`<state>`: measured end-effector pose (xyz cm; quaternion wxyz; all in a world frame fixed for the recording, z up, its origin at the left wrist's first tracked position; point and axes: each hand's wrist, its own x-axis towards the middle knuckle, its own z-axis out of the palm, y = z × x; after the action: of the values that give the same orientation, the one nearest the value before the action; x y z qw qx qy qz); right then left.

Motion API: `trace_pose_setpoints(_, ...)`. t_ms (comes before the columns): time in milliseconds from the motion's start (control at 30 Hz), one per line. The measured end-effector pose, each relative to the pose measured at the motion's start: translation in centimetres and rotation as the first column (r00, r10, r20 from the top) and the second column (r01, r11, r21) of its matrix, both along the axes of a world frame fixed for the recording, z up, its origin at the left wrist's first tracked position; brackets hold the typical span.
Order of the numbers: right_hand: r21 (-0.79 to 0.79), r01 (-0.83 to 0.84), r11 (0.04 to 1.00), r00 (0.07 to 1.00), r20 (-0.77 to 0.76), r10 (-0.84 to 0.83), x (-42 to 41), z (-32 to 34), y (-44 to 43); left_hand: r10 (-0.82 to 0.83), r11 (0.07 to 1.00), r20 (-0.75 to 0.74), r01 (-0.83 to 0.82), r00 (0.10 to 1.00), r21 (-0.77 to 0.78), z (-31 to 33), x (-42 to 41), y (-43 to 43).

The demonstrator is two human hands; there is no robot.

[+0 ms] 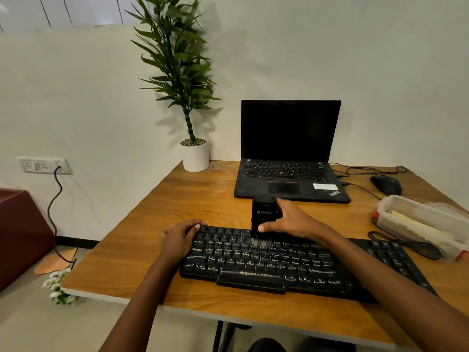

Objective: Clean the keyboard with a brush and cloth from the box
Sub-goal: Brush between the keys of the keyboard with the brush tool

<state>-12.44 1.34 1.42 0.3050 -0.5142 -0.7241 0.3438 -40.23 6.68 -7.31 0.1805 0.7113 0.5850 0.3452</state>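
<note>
A black keyboard [266, 265] lies across the front of the wooden table [157, 240]. My right hand [289, 221] grips a black block-shaped brush [264, 214] upright, its pale bristles touching the upper key rows near the middle. My left hand [181, 237] rests on the keyboard's far left corner, fingers curled over its edge. A clear plastic box [416, 222] sits at the right with a yellowish cloth inside.
An open black laptop [291, 179] stands behind the keyboard, with a black mouse [387, 184] and cables to its right. A potted plant [195, 154] is at the table's back left corner. A wall socket and a dark red seat are at the left.
</note>
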Motion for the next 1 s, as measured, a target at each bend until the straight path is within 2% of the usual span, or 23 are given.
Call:
trace_pose_setpoints(100, 0.089, 0.046, 0.995, 0.999, 0.024, -0.048, 0.0, 0.2, 0.0, 0.01, 1.0, -0.026, -0.01, 1.0, 0.004, 0.3, 0.1, -0.3)
trace_pose_setpoints(233, 0.0, 0.012, 1.0, 1.0, -0.004, -0.012, 0.3, 0.1, -0.1, 0.028, 1.0, -0.038, -0.028, 0.999, -0.002, 0.7, 0.4, -0.7)
trace_pose_setpoints(300, 0.021, 0.03, 0.999, 1.0, -0.009, -0.03, 0.5, -0.1, -0.2, 0.018, 1.0, -0.053, -0.018, 0.998, -0.01, 0.6, 0.4, -0.7)
trace_pose_setpoints(433, 0.004, 0.008, 1.0, 0.999, -0.031, -0.008, 0.6, 0.0, -0.3, -0.028, 1.0, 0.01, 0.028, 1.0, 0.0, 0.0, -0.2, 0.1)
trace_pose_setpoints(600, 0.022, 0.057, 0.998, 0.998, -0.043, -0.056, 1.1, -0.1, 0.0, -0.057, 0.998, 0.051, 0.055, 0.997, 0.027, -0.5, -0.4, 0.3)
trace_pose_setpoints(700, 0.068, 0.124, 0.99, 0.992, -0.045, -0.121, 1.8, 0.1, 0.0, -0.109, 0.992, 0.068, 0.113, 0.992, -0.062, 0.5, -0.7, 0.2)
trace_pose_setpoints(800, 0.108, 0.186, 0.977, 0.976, -0.135, -0.171, 2.9, 1.0, -0.5, -0.224, 0.962, 0.187, 0.247, 0.956, -0.112, 4.3, 1.0, -1.4)
trace_pose_setpoints(833, 0.08, 0.17, 0.982, 0.976, -0.15, -0.156, 3.3, 1.2, -0.7, -0.288, 0.943, 0.143, 0.307, 0.947, -0.132, 5.9, 2.1, -2.1)
trace_pose_setpoints(900, 0.029, 0.131, 0.991, 0.983, -0.13, -0.126, 3.9, 1.1, -0.9, -0.455, 0.869, -0.104, 0.415, 0.885, -0.27, 8.6, 4.9, -3.8)
trace_pose_setpoints(967, 0.011, 0.13, 0.991, 0.985, -0.117, -0.128, 4.0, 0.8, -1.0, -0.609, 0.785, -0.41, 0.442, 0.679, -0.434, 9.7, 7.9, -5.1)
trace_pose_setpoints(1000, 0.006, 0.141, 0.99, 0.982, -0.126, -0.139, 4.0, 0.6, -1.0, -0.651, 0.756, -0.5, 0.435, 0.571, -0.489, 9.7, 9.1, -5.5)
